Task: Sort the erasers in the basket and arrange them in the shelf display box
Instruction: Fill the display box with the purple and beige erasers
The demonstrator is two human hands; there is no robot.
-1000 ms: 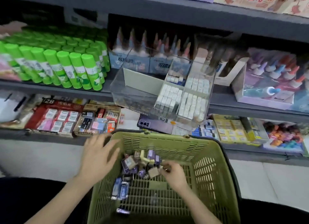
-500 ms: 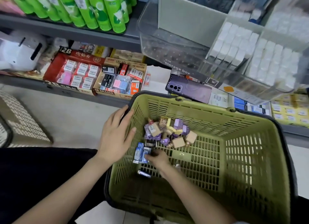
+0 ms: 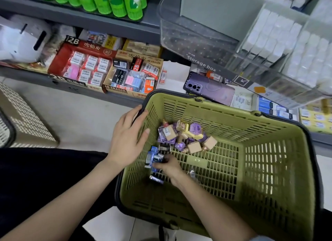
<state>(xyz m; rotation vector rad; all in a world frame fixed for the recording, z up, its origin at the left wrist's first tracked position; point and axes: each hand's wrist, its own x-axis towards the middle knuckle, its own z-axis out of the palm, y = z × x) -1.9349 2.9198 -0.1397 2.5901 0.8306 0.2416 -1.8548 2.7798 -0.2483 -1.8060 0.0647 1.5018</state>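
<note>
While my right hand (image 3: 169, 167) reaches low into the olive-green slotted plastic shopping basket (image 3: 260, 151), its fingers curl onto a cluster of small blue-wrapped erasers (image 3: 152, 156) lying on the basket floor by the left wall. The grip is slightly blurred, but it reads as a pinch. My left hand (image 3: 125, 138) rests flat on the basket's near-left corner. Its fingers are straight and close together over the dark rim, with the thumb against the inside wall.

Just beyond the blue ones sits a loose heap of purple-wrapped and tan block erasers (image 3: 186, 134), touching one another. Past the far rim, a lilac smartphone (image 3: 210, 89) lies camera-side up on the lower grey shelf. To its left are a red cardboard carton of 2B erasers (image 3: 86, 64) and a tan 4B carton (image 3: 133, 75).

Above, the clear plastic display box marked "Storage box" (image 3: 206, 43) juts from the upper shelf. Its right compartments are packed with upright white erasers (image 3: 280, 35). Bright green glue sticks (image 3: 116, 1) stand at far left.
</note>
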